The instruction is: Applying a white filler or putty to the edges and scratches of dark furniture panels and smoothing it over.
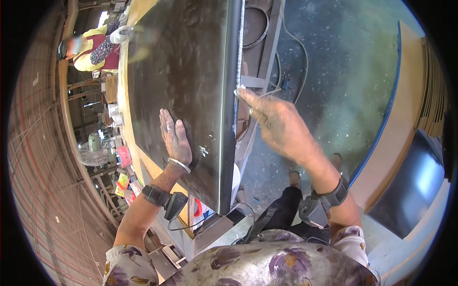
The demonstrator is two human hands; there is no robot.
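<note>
A large dark panel (195, 62) with a smudged, glossy face lies before me on a workbench. My left hand (176, 140) rests flat on its face, fingers stretched out and holding nothing. At the panel's right edge is my right hand (281, 121), its index finger reaching to the rim and the other fingers curled in. Something small and whitish shows at that fingertip; its kind is too small to tell. A rough white line (240, 43) runs along the rim beyond the finger. White flakes (203, 151) are scattered on the panel near my left hand.
Across the bench at far left stands a co-worker (98, 50) wearing gloves. A fan (94, 150) is at left. A hose (304, 62) curves over the flake-strewn floor (329, 95). Stacked boards (405, 95) and another dark panel (408, 183) lie at right.
</note>
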